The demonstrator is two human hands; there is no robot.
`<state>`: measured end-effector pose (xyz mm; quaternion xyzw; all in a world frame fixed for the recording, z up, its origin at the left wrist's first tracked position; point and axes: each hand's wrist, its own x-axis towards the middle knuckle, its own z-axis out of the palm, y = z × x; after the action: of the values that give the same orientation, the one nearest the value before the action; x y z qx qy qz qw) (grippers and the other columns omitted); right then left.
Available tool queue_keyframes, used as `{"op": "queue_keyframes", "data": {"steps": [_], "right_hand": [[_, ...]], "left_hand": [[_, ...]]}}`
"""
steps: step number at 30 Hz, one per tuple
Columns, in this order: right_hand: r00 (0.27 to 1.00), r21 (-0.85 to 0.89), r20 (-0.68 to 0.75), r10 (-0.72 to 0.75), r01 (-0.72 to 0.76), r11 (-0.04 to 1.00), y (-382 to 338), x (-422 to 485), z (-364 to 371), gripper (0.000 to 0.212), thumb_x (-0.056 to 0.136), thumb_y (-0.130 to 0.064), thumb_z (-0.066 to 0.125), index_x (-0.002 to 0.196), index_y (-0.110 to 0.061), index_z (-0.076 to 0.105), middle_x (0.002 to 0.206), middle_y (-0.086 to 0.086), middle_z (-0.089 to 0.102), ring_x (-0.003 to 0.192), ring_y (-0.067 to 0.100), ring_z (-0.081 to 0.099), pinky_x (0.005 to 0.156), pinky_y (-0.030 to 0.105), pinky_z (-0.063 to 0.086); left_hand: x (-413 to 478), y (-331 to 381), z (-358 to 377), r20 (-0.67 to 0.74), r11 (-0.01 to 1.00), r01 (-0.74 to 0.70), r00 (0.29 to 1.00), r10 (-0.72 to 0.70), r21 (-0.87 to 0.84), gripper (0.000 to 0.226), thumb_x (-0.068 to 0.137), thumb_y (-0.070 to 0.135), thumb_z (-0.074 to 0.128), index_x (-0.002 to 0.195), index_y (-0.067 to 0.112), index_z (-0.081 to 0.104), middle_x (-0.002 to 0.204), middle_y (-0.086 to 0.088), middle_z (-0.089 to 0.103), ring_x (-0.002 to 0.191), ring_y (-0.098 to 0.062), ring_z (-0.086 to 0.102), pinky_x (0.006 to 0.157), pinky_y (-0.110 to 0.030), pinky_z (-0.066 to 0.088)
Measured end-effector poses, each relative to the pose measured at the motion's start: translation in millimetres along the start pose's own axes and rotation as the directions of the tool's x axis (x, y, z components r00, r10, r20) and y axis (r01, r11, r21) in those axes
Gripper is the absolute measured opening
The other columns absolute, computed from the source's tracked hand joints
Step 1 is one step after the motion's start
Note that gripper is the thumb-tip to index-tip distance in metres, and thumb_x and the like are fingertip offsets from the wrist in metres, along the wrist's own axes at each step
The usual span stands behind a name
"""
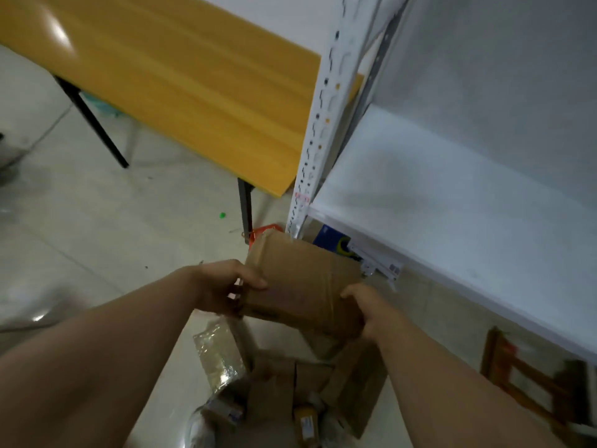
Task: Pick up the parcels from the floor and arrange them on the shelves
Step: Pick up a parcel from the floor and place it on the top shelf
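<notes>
Two hands held one taped cardboard box (300, 282) in the air, just below and in front of the white shelf (452, 205). The left hand (226, 286) gripped the box's left end, with the thumb over the top face and the fingers curled beneath. The right hand (368, 310) clasped the near right corner, its fingers wrapped under (their tips hidden). Under the box, a heap of brown parcels (290, 383) lay on the tiled floor (97, 237), with a clear-wrapped packet (219, 354) at its left edge. A blue carton (332, 240) sat on the level beneath the shelf, beside the perforated white upright (323, 124). A yellow wood-topped table (193, 76) stood left of the rack.
</notes>
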<state>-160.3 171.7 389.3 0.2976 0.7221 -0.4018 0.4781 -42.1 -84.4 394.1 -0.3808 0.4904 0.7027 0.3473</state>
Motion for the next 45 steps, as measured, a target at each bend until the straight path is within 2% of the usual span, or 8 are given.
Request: {"op": "queue_keyframes", "data": {"steps": [7, 12, 15, 20, 27, 31, 39, 45], "right_hand": [[0.985, 0.369, 0.095, -0.146, 0.101, 0.924, -37, -155, -44, 0.097, 0.051, -0.096, 0.058, 0.116, -0.024, 0.064, 0.122, 0.017, 0.061, 0.11, 0.048, 0.053, 0.078, 0.07, 0.047], [0.925, 0.349, 0.077, -0.371, 0.324, 0.879, -73, -252, -63, 0.061, 0.073, -0.07, 0.061, 0.104, -0.019, 0.074, 0.1, 0.02, 0.076, 0.106, 0.046, 0.059, 0.075, 0.062, 0.046], [0.834, 0.303, 0.023, -0.552, 0.52, 0.799, -83, -300, -75, 0.036, 0.073, -0.056, 0.064, 0.083, -0.025, 0.079, 0.092, 0.013, 0.078, 0.105, 0.041, 0.062, 0.076, 0.059, 0.049], [0.65, 0.339, -0.063, -0.757, 0.728, 0.597, -88, -348, -102, 0.031, 0.084, -0.045, 0.06, 0.063, -0.03, 0.077, 0.082, 0.005, 0.074, 0.098, 0.032, 0.064, 0.081, 0.06, 0.052], [0.52, 0.36, -0.12, -0.846, 0.817, 0.451, -81, -382, -137, 0.02, 0.08, -0.031, 0.059, 0.082, -0.024, 0.078, 0.08, 0.005, 0.069, 0.073, 0.024, 0.068, 0.08, 0.047, 0.052], [0.469, 0.419, -0.163, -0.868, 0.83, 0.369, -83, -399, -147, 0.042, 0.078, -0.028, 0.059, 0.117, -0.017, 0.07, 0.105, 0.013, 0.07, 0.095, 0.032, 0.063, 0.088, 0.047, 0.047], [0.458, 0.508, -0.165, -0.874, 0.799, 0.323, -98, -440, -173, 0.08, 0.079, -0.083, 0.049, 0.119, -0.018, 0.073, 0.119, 0.015, 0.072, 0.106, 0.04, 0.069, 0.086, 0.061, 0.054], [0.491, 0.468, -0.081, -0.868, 0.787, 0.401, -104, -471, -195, 0.069, 0.076, -0.083, 0.052, 0.099, -0.025, 0.081, 0.112, 0.015, 0.074, 0.1, 0.044, 0.07, 0.082, 0.069, 0.05]], "left_hand": [[-146, 71, 5, 0.166, 0.928, -0.322, 0.942, 0.293, 0.188, 0.065, 0.061, 0.006, 0.078, 0.123, 0.016, 0.062, 0.127, -0.013, 0.065, 0.118, -0.032, 0.06, 0.091, -0.041, 0.055], [-220, 111, 21, 0.314, 0.862, -0.498, 0.837, 0.448, 0.097, 0.075, 0.064, -0.003, 0.077, 0.132, 0.02, 0.057, 0.133, -0.018, 0.06, 0.114, -0.038, 0.062, 0.08, -0.047, 0.057], [-257, 129, 33, 0.247, 0.817, -0.564, 0.813, 0.526, 0.117, 0.091, 0.041, 0.047, 0.096, 0.125, 0.032, 0.064, 0.141, -0.008, 0.049, 0.127, -0.038, 0.047, 0.099, -0.068, 0.039], [-291, 160, 54, 0.274, 0.783, -0.621, 0.748, 0.604, -0.032, 0.106, 0.037, 0.093, 0.066, 0.131, 0.044, 0.058, 0.13, -0.009, 0.052, 0.129, -0.047, 0.041, 0.09, -0.077, 0.037], [-324, 178, 87, 0.345, 0.744, -0.662, 0.721, 0.601, 0.087, 0.096, 0.045, 0.083, 0.074, 0.13, 0.038, 0.061, 0.144, -0.018, 0.044, 0.122, -0.053, 0.045, 0.093, -0.078, 0.036], [-340, 190, 107, 0.374, 0.709, -0.69, 0.702, 0.606, 0.147, 0.108, 0.039, 0.085, 0.074, 0.134, 0.036, 0.057, 0.142, -0.021, 0.047, 0.12, -0.055, 0.048, 0.091, -0.08, 0.034], [-370, 213, 136, 0.393, 0.483, -0.866, 0.492, 0.776, 0.132, 0.09, 0.045, 0.055, 0.091, 0.126, 0.034, 0.06, 0.136, -0.013, 0.05, 0.122, -0.04, 0.051, 0.089, -0.07, 0.046], [-394, 234, 148, 0.463, 0.321, -0.947, 0.281, 0.841, -0.007, 0.135, 0.041, 0.046, 0.096, 0.153, 0.038, 0.022, 0.155, -0.007, 0.036, 0.14, -0.036, 0.035, 0.112, -0.067, 0.024]]}}
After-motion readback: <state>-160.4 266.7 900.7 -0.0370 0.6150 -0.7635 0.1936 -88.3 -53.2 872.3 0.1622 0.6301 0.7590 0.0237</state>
